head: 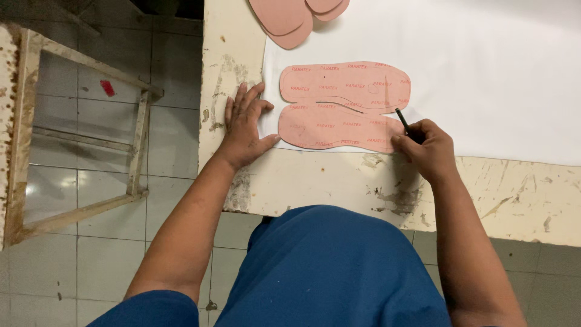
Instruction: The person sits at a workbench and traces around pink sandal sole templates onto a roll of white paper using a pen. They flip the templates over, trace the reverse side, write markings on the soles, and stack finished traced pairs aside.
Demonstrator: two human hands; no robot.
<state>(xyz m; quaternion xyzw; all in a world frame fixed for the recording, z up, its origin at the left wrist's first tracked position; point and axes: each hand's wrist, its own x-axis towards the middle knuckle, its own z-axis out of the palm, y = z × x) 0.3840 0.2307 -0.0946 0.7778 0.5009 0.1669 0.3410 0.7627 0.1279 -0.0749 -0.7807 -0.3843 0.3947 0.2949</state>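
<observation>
My left hand (244, 124) lies flat, fingers spread, holding nothing, pressing the left edge of the white sheet (484, 72) on the worn cream-painted table (339, 181). My right hand (426, 148) is closed around a thin dark pen (402, 122), tip at the right end of the near pink insole-shaped card template (339, 127). A second pink template (345, 83) lies touching it on the far side. More pink cut-outs (290, 18) sit at the far edge.
</observation>
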